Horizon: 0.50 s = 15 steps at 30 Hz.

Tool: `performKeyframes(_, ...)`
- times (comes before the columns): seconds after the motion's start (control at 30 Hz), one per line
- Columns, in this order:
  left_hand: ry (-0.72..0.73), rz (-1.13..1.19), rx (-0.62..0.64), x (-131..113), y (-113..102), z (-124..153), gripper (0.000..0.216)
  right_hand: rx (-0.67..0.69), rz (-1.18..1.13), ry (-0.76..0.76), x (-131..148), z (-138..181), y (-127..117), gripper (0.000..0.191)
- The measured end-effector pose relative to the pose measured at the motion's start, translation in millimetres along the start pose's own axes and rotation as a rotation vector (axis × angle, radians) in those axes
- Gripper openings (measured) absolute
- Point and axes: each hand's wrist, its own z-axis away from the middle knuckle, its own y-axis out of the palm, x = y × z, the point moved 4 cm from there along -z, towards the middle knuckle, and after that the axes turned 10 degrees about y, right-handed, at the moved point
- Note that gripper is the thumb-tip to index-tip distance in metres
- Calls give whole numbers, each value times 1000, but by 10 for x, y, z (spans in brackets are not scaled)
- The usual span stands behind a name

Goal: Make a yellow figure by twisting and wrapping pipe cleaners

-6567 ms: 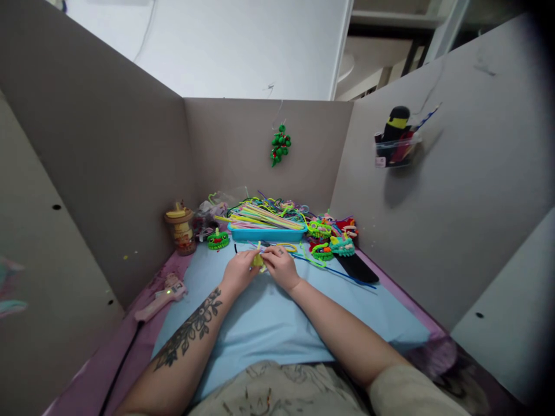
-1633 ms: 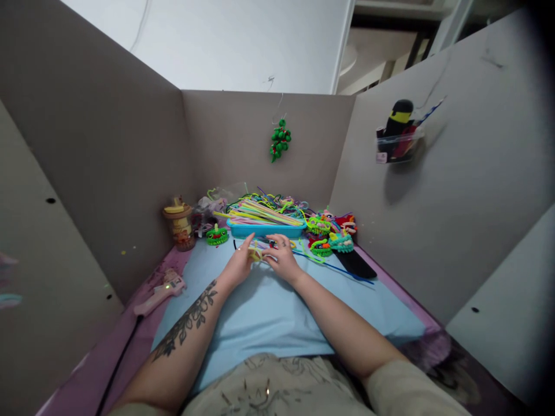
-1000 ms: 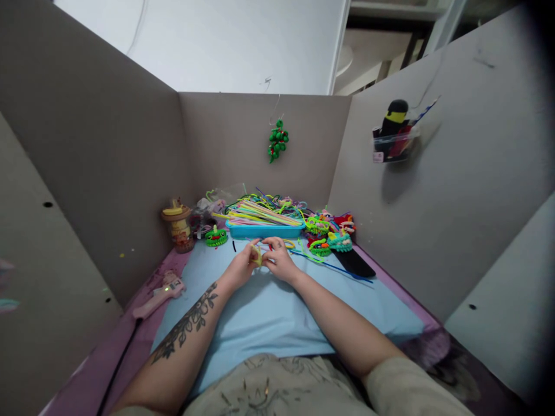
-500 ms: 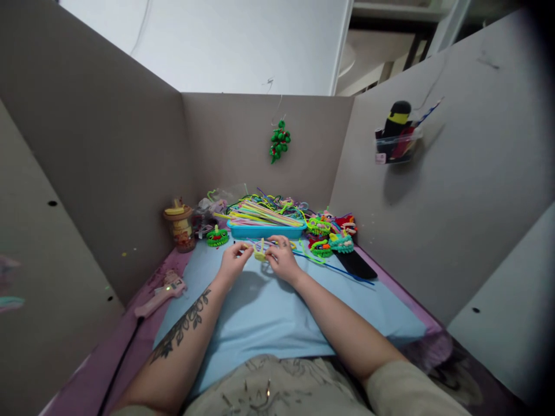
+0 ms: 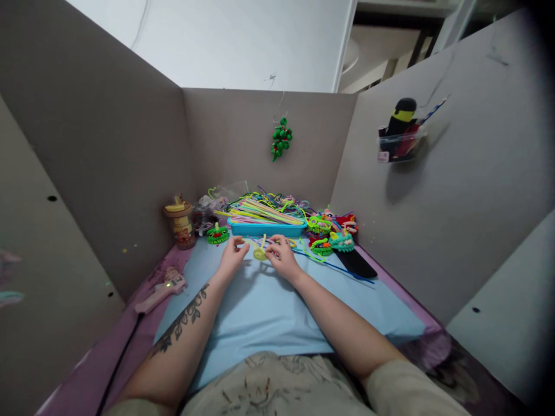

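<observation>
A small pale yellow coil of pipe cleaner (image 5: 259,253), with one end standing upright, is pinched in the fingers of my right hand (image 5: 281,258) above the light blue mat (image 5: 269,306). My left hand (image 5: 233,255) is just left of the coil, thumb and forefinger apart with a gap between them. A faint yellow strand reaches from the coil towards its fingertips, and I see no firm grip on it. Behind my hands, loose pipe cleaners lie on the mat, among them a long dark blue one (image 5: 342,271).
A blue tray (image 5: 266,229) heaped with pipe cleaners stands at the back. Finished pipe-cleaner figures (image 5: 341,241) sit to its right by a black strip (image 5: 356,263). A pink glue gun (image 5: 162,292) and a lidded cup (image 5: 181,226) are at left. Grey panels surround the table.
My left hand's fingers have opened and drawn slightly away from the yellow coil. My right hand still holds it in nearly the same place. The view has shifted slightly.
</observation>
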Motion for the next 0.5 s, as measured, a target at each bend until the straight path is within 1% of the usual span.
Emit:
performKeyframes(0.03,89,-90,-17,-35,-4,13,37,-31,-19,51,-49,-14,-8,8)
performKeyframes(0.07,176,-181,-5,-76,8,35,38,-53,-41,100,-97,-26,-10,8)
performKeyframes(0.1,260,-268,37,-122,34,65,37,-64,-66,145,-140,-37,-5,8)
performKeyframes(0.17,438,-412,165,-227,110,145,34,-55,-122,216,-207,-51,25,8)
performKeyframes(0.23,574,-525,257,-319,170,223,39,-19,-185,262,-246,-53,73,7)
performKeyframes(0.27,613,-566,286,-349,191,250,43,3,-219,277,-256,-49,100,8)
performKeyframes(0.33,646,-622,309,-376,211,271,48,52,-276,291,-260,-33,154,9)
performKeyframes(0.43,649,-663,321,-353,215,252,44,137,-308,268,-236,-9,217,12)
performKeyframes(0.5,642,-687,339,-326,212,234,40,139,-284,251,-220,-6,212,14)
